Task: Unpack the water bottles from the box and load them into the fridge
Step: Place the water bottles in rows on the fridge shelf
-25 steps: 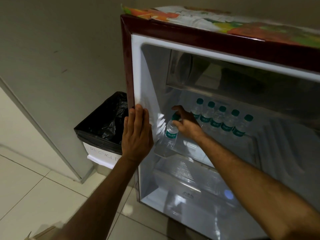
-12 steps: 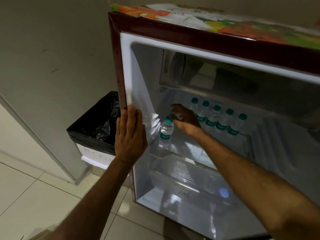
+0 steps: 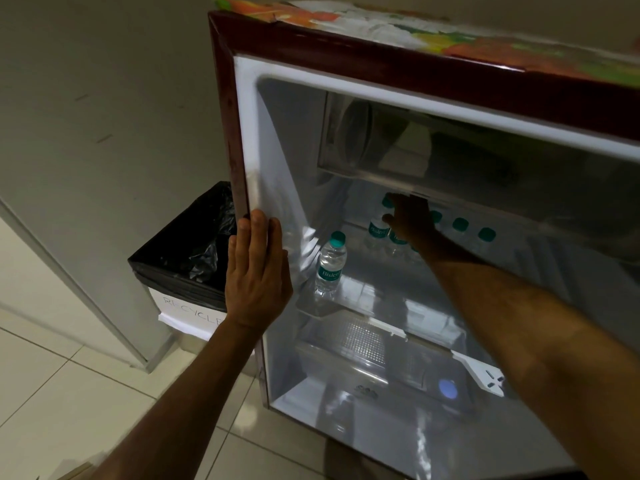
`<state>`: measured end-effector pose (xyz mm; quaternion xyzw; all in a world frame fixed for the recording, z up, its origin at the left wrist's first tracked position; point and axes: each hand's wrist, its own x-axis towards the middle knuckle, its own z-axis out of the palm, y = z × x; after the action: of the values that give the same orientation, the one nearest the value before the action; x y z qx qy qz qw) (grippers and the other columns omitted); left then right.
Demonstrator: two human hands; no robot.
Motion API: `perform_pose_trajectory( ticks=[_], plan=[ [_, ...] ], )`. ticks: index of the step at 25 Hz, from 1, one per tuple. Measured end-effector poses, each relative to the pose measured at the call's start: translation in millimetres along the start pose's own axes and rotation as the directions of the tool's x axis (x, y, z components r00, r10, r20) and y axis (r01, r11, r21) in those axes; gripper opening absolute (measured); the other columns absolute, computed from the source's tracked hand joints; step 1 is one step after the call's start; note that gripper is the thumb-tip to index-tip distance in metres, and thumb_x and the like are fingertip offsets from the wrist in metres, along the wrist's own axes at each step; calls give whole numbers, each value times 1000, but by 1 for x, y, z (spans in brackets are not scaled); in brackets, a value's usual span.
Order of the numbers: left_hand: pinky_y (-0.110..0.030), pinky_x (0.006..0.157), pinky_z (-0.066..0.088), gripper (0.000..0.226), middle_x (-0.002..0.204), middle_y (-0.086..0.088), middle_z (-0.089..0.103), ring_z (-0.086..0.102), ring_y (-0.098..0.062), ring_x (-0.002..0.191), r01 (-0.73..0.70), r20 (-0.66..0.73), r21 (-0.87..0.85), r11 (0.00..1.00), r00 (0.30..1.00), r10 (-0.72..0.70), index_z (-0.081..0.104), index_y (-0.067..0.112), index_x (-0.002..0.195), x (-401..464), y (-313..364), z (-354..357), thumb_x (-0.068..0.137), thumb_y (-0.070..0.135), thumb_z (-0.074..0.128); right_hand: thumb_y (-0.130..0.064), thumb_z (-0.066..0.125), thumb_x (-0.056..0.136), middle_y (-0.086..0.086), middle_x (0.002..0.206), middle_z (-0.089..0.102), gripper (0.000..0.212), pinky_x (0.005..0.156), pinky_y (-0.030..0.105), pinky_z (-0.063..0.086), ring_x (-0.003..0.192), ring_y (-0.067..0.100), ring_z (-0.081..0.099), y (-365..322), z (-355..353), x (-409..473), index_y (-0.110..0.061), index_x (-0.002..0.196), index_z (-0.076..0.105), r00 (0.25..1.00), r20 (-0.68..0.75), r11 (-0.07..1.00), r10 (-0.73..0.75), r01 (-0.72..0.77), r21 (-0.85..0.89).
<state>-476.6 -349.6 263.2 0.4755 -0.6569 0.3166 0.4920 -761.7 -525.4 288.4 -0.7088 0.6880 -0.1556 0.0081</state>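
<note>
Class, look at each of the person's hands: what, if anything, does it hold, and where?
The left hand rests flat on the fridge's left edge. The right hand reaches among the back-row bottles; any grip there cannot be told.

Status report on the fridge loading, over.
Left hand flat on fridge frame. Right hand at back-row bottles. Front bottle upright, released.

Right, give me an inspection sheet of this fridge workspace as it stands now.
Surface: fridge shelf, lit, bottles standing on it.
Job's things: front bottle upright, alone near the shelf's front left; back row of bottles at the rear, partly hidden.
Clutter: nothing seen.
Hands: left hand flat against the fridge frame; right hand reaches among the back row, grip unclear.
Cables: nothing seen.
Surroundings: recycle bin with black liner beside the fridge; tiled floor.
</note>
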Motion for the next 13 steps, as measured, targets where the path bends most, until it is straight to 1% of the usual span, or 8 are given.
perform_pose_trajectory(
  ticks=[2, 3, 4, 6, 8, 9, 11, 13],
  plan=[
    [-42, 125, 8, 80, 167, -3, -9, -3, -24, 154, 0, -2, 1, 1000, 1000, 0, 4, 12, 159, 1, 0, 0, 96, 13, 53, -25, 71, 89, 13, 124, 61, 40, 91, 32, 37, 118, 33, 55, -2, 2, -5, -13, 124, 56, 994, -94, 999, -47, 47, -10],
    [-42, 125, 8, 80, 167, -3, -9, -3, -24, 154, 0, -1, 2, 1000, 1000, 0, 4, 12, 159, 1, 0, 1, 96, 13, 53, -21, 72, 88, 15, 116, 62, 35, 84, 32, 37, 110, 34, 58, -3, 3, -9, -11, 119, 58, 990, -117, 997, -73, 71, -20],
    [-42, 125, 8, 80, 167, -3, -9, -4, -24, 154, 0, -1, 3, 1000, 1000, 0, 4, 12, 159, 1, 0, 0, 96, 13, 53, -17, 71, 88, 17, 111, 62, 31, 81, 33, 38, 105, 35, 58, -5, 3, -13, -8, 116, 59, 988, -128, 996, -86, 87, 4],
    [-41, 125, 8, 81, 167, -3, -9, -4, -24, 154, 2, 0, 0, 1000, 1000, -2, 4, 12, 159, 0, 0, 0, 94, 12, 54, -12, 68, 89, 20, 112, 60, 29, 85, 38, 45, 104, 36, 58, -8, 2, -24, -6, 116, 61, 983, -167, 987, -78, 99, 123],
    [-41, 125, 7, 82, 167, -3, -9, -4, -24, 154, 2, -1, -3, 1000, 1000, -2, 4, 12, 159, 1, 1, -1, 93, 11, 54, -12, 70, 88, 16, 114, 59, 38, 87, 38, 49, 105, 32, 59, -8, 4, -37, -11, 123, 56, 975, -216, 962, -51, 106, 253],
    [-41, 125, 7, 82, 167, -3, -9, -4, -24, 154, 0, -5, 0, 1000, 1000, 1, 4, 12, 159, 1, 1, -1, 93, 11, 54, -12, 69, 89, 14, 112, 60, 44, 87, 37, 51, 103, 28, 60, -9, 3, -44, -15, 129, 52, 981, -192, 942, -35, 97, 322],
    [-41, 125, 7, 81, 167, -3, -9, -4, -24, 154, 1, -5, 4, 1000, 1000, -1, 4, 12, 159, 2, 1, -1, 94, 11, 53, -13, 68, 91, 9, 107, 63, 59, 85, 34, 52, 96, 22, 61, -15, 0, -56, -25, 141, 39, 997, -83, 894, 6, 32, 446],
    [-42, 125, 8, 78, 167, -3, -10, -4, -24, 153, 1, 2, -4, 1000, 1000, -1, 3, 12, 159, 1, 1, -2, 97, 12, 51, -11, 68, 90, 3, 105, 63, 72, 83, 31, 51, 93, 18, 61, -24, -6, -71, -33, 147, 29, 999, 8, 859, 41, -40, 510]
  ],
)
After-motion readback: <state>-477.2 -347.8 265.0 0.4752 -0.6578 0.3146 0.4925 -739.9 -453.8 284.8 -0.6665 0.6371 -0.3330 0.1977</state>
